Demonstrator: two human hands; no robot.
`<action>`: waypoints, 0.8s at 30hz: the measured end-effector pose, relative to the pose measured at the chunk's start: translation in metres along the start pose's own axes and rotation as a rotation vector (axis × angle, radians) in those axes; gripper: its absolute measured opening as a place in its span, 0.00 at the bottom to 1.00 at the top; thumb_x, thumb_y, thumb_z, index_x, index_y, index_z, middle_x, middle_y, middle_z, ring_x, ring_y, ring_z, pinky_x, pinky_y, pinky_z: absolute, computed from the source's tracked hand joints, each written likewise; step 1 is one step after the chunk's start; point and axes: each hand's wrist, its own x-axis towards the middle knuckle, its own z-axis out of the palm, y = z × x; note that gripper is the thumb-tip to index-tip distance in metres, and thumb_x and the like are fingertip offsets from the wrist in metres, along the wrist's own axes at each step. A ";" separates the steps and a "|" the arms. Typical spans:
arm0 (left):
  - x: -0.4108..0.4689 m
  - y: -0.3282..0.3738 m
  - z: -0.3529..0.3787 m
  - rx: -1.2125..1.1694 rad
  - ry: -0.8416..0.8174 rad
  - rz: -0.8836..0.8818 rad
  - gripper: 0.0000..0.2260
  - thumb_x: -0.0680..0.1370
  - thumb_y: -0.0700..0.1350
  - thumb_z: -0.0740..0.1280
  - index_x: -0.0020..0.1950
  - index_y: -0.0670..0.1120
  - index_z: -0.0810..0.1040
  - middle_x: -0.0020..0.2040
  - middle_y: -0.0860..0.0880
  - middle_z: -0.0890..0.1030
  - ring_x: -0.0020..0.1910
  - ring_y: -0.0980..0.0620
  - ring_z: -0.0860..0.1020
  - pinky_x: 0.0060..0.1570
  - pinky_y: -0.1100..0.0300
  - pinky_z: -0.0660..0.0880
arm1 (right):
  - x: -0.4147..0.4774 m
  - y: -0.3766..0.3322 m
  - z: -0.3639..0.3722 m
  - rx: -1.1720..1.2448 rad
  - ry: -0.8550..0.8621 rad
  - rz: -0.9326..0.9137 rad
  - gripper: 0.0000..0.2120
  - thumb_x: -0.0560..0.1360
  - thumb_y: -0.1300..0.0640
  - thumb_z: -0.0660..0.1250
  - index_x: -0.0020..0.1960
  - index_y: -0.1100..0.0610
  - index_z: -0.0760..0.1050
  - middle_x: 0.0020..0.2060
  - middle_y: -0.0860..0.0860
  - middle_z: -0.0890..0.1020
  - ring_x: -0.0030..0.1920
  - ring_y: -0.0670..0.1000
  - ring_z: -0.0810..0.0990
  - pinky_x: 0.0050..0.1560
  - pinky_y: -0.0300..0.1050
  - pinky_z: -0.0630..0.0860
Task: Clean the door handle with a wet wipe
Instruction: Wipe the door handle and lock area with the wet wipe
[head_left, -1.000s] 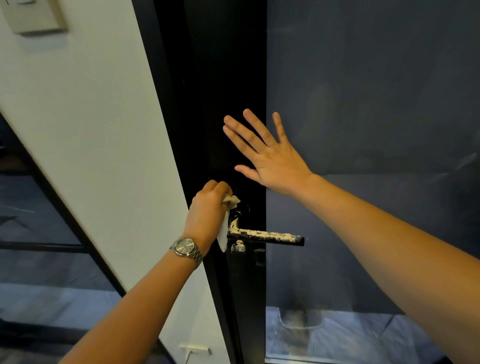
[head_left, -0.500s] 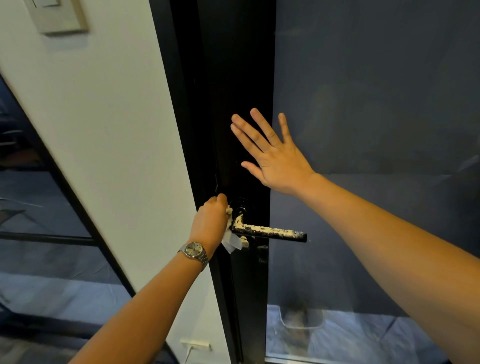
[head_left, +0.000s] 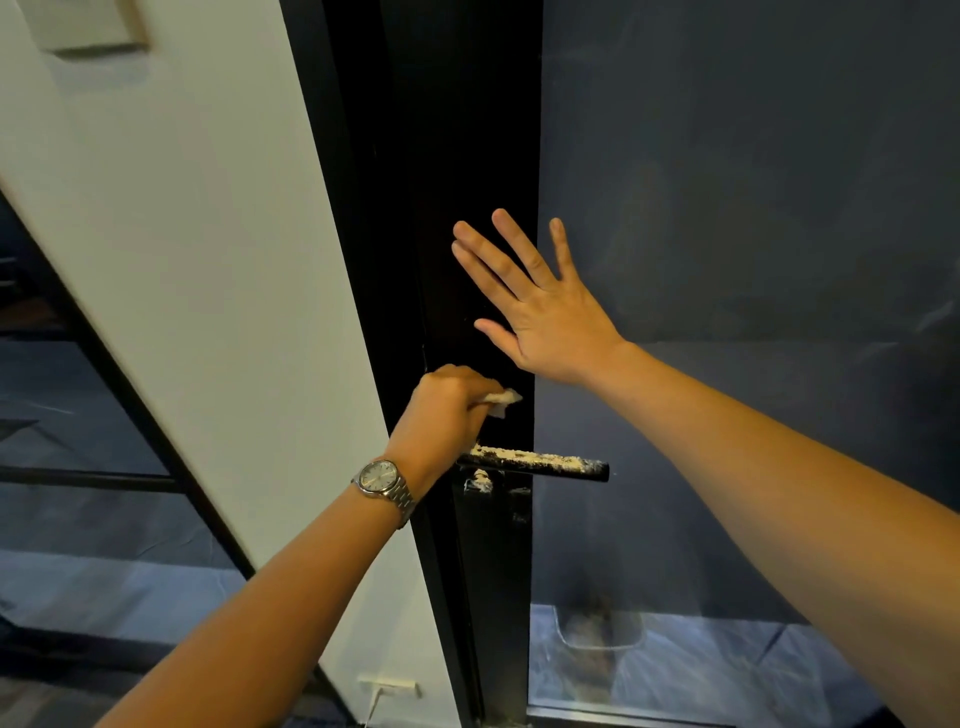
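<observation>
While half a second ago our left hand (head_left: 447, 402) rubbed low beside the door handle (head_left: 535, 461), its fingers, closed on the wet wipe (head_left: 501, 400), now sit just above it. Our right hand (head_left: 535, 306) stays flat and open, higher up. White dirt remains.

Left hand (head_left: 447, 410): on the door frame (head_left: 467, 156), just above the door handle (head_left: 540, 462)
Wet wipe (head_left: 501, 401): in the left hand
Right hand (head_left: 540, 312): up-right of the left hand, flat on the frame and glass (head_left: 753, 208)

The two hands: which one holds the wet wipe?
The left hand, the one with the wristwatch, clutches the wet wipe. The right hand lies open against the door.
</observation>
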 end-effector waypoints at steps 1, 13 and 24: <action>0.000 0.002 0.000 0.013 -0.053 0.047 0.06 0.75 0.39 0.67 0.48 0.45 0.83 0.44 0.48 0.84 0.48 0.52 0.77 0.51 0.57 0.75 | 0.000 0.000 0.000 0.002 -0.001 -0.001 0.29 0.79 0.44 0.52 0.75 0.56 0.54 0.75 0.53 0.61 0.75 0.59 0.58 0.70 0.66 0.49; 0.009 0.001 -0.024 0.054 -0.172 -0.045 0.08 0.75 0.39 0.67 0.52 0.42 0.82 0.48 0.44 0.83 0.43 0.52 0.79 0.49 0.64 0.74 | 0.000 0.000 0.002 0.023 -0.001 -0.002 0.29 0.79 0.44 0.53 0.76 0.56 0.53 0.75 0.53 0.60 0.75 0.57 0.54 0.70 0.66 0.48; 0.000 0.014 -0.094 -0.700 -0.168 -0.875 0.14 0.74 0.46 0.67 0.51 0.35 0.77 0.45 0.39 0.80 0.37 0.50 0.79 0.36 0.61 0.80 | 0.000 0.000 0.000 0.002 0.017 -0.003 0.30 0.78 0.44 0.54 0.76 0.56 0.54 0.75 0.52 0.61 0.75 0.57 0.55 0.70 0.66 0.49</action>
